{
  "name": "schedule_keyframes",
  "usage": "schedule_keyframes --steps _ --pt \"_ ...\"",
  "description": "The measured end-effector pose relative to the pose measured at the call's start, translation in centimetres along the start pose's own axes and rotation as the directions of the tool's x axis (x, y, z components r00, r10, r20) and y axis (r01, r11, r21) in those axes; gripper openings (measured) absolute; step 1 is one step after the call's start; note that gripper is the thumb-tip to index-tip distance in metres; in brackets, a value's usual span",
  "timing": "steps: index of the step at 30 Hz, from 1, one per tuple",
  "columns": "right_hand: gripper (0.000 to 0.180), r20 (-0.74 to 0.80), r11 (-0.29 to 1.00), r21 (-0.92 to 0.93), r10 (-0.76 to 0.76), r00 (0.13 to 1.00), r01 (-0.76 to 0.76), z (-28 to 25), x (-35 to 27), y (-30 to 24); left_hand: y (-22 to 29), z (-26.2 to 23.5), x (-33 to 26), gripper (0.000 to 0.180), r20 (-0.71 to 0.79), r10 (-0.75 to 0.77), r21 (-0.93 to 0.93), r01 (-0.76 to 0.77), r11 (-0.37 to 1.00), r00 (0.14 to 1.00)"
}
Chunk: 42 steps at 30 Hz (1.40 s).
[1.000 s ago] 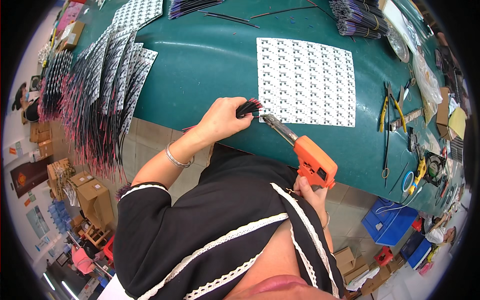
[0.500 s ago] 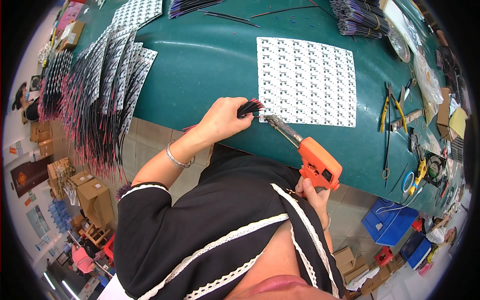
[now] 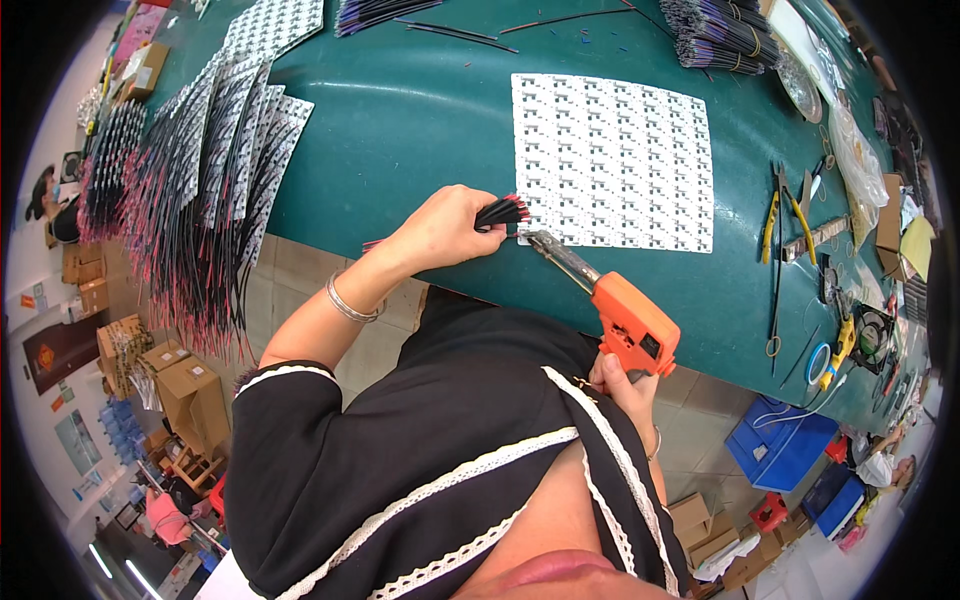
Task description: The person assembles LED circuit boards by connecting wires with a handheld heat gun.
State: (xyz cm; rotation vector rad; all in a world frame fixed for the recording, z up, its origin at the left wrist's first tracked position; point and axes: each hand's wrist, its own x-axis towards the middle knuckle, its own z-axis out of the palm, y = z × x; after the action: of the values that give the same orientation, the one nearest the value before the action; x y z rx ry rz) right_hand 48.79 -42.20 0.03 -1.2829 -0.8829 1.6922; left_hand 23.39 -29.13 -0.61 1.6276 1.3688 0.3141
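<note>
My left hand point(image 3: 447, 236) is closed round a bundle of thin black wires point(image 3: 501, 212) with red ends. These ends fan out at the lower left corner of a white circuit board panel point(image 3: 612, 160), which lies flat on the green table and carries rows of small dark marks. My right hand point(image 3: 625, 388) grips the handle of an orange soldering gun point(image 3: 636, 324). Its metal tip reaches the panel's bottom edge, just below the wire ends. Whether the tip touches a wire or the board is too small to tell.
Stacked panels with many black and red wires point(image 3: 200, 210) overhang the table's left edge. Tied wire bundles point(image 3: 715, 35) lie at the far right. Yellow-handled pliers point(image 3: 783, 215), blue tape point(image 3: 817, 363) and a small fan point(image 3: 872, 335) lie on the right. A blue bin point(image 3: 775, 445) stands below.
The soldering gun and my right hand have shifted very slightly left. My left hand has moved up a touch, still with the wires in it. The panel lies nearly where it was.
</note>
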Motion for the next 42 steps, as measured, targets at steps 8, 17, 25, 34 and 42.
schedule_keyframes --steps 8,17,25,34,42 --pt "0.019 0.041 1.000 0.025 0.007 0.999 -0.008 -0.4 -0.2 0.5 0.5 -0.3 -0.3 0.018 0.024 -0.031 0.021 0.030 0.999 0.999" --pt "0.021 0.015 0.999 0.051 0.013 1.000 -0.014 -0.1 -0.1 -0.1 0.9 -0.2 -0.2 0.017 0.002 0.020 0.123 -0.020 0.992 1.000" --pt "0.025 -0.004 0.992 0.125 -0.008 1.000 0.009 -0.2 0.2 -0.5 1.2 -0.9 0.0 0.018 0.128 0.078 0.189 -0.101 0.977 0.989" --pt "0.039 -0.015 0.993 0.117 0.032 0.999 -0.030 -0.2 0.8 -0.9 -0.5 -2.2 0.9 0.020 0.002 0.201 0.253 -0.195 0.948 0.980" --pt "0.039 0.011 0.994 0.112 -0.002 1.000 0.001 0.0 1.6 -0.8 -1.2 -2.5 1.2 0.021 -0.075 0.255 0.156 -0.241 0.958 0.964"
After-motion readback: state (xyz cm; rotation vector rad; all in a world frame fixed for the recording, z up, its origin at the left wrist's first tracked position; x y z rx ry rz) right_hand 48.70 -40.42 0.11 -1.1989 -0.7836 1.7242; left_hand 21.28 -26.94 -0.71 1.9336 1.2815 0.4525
